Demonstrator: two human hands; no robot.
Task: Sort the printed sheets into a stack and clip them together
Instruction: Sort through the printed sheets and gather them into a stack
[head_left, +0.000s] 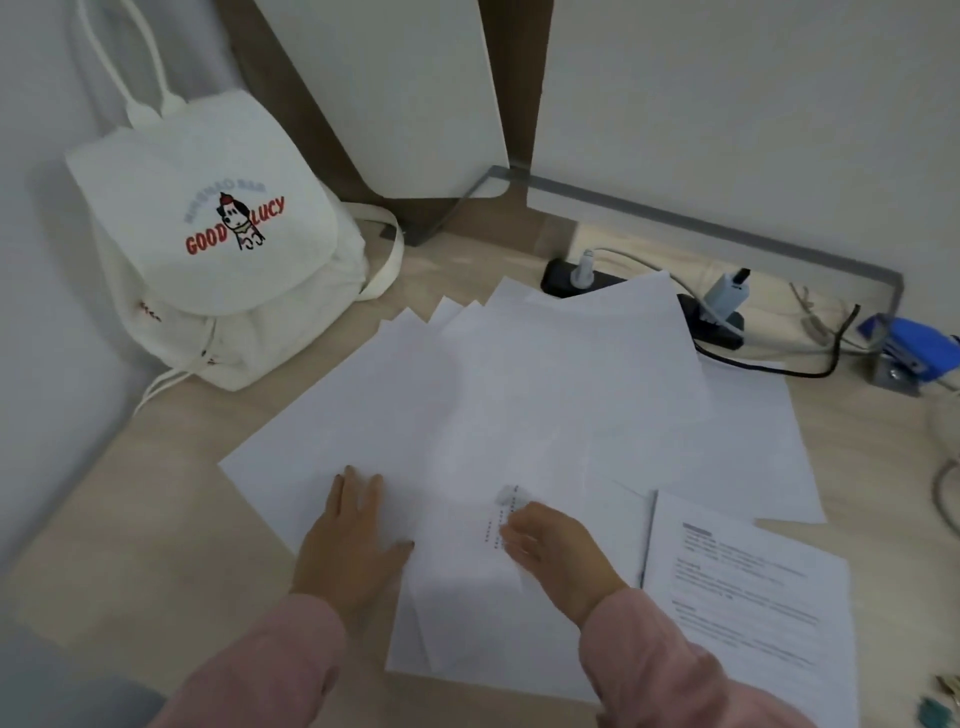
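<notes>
A white cloth backpack (218, 244) with a dog picture and the red words GOOD LUCY sat at the back left of the light wooden desk (156, 493), by the wall. A black power strip (558, 280) lay at the back with a white plug (584, 267) in it. Near it, a grey charger (727, 291) stood in another black strip, and a black cord (779, 369) ran off to the right.

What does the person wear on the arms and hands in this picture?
A loose pink left sleeve and right sleeve reach the wrists. The left hand and right hand wear no gloves; nails on the left look dark-painted.
</notes>
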